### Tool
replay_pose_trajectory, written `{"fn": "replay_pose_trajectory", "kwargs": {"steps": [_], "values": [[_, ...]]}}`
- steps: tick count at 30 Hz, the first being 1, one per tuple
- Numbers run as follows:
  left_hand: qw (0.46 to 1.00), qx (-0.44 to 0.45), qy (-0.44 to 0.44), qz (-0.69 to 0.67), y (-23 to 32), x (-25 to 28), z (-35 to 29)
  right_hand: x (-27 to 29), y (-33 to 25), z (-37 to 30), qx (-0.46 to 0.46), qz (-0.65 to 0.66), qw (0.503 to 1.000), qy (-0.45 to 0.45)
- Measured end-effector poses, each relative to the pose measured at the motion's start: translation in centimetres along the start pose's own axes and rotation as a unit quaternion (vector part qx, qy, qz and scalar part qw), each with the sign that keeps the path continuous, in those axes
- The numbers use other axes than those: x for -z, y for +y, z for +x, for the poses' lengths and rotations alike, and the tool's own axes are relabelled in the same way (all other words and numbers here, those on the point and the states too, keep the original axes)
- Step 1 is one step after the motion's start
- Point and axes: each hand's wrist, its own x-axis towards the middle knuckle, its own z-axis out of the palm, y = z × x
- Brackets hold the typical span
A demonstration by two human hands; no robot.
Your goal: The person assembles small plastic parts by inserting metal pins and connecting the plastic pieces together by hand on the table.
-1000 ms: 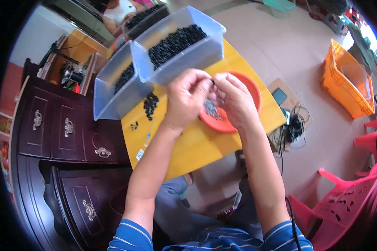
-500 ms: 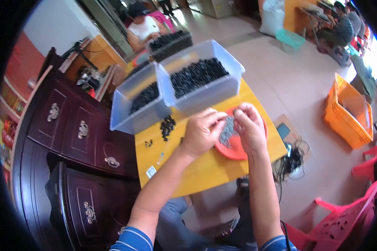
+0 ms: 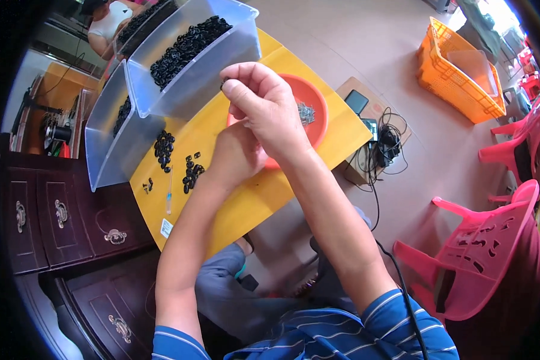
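My right hand (image 3: 270, 111) is raised over the table, thumb and forefinger pinching a small black plastic part (image 3: 223, 83). Below and partly behind it, my left hand (image 3: 234, 153) is closed with curled fingers; what they hold, if anything, is hidden. Both hands cover the left side of a red bowl (image 3: 319, 99), in which thin silvery metal pieces (image 3: 306, 113) lie. Left of my left hand, one pile of black parts (image 3: 192, 172) sits on the yellow table (image 3: 264, 207), and another pile of black parts (image 3: 164, 149) lies beyond it.
Two translucent bins (image 3: 189, 81) (image 3: 105, 153) of black parts stand at the table's far left. A thin clear tube (image 3: 169, 195) and a white label (image 3: 166, 228) lie nearby. Dark drawers (image 3: 78, 210) flank the left. Right are cables (image 3: 390, 144), an orange crate (image 3: 456, 78) and a pink chair (image 3: 480, 258).
My view has swung right and downward. My right hand has crossed over my left, lifting the small black part to the left. My left hand now sits lower, under the right wrist.
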Motion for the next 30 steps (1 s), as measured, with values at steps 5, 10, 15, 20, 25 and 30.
{"fn": "replay_pose_trajectory", "kwargs": {"steps": [5,10,15,20,25,30], "values": [[0.902,0.016,0.064,-0.427,-2.9,-5.1,-0.1,-1.7,1.9,-0.9,0.088,-0.122,0.987,-0.051],[0.941,-0.013,0.030,-0.337,-0.1,-3.0,2.0,-1.8,2.5,-1.3,0.112,-0.170,0.974,-0.104],[0.990,-0.128,0.015,0.055,-0.4,-2.1,2.4,-2.8,1.5,-1.3,0.097,-0.146,0.980,-0.094],[0.987,-0.124,-0.011,0.097,0.0,-2.6,3.4,-1.9,1.6,-0.9,0.088,-0.153,0.981,-0.076],[0.986,-0.123,-0.032,0.109,-1.2,-3.7,3.6,-2.2,1.8,-0.6,0.113,-0.117,0.985,-0.061],[0.979,-0.152,-0.019,0.131,-0.3,-3.6,4.0,-1.8,1.2,-0.5,0.103,-0.119,0.986,-0.050]]}}
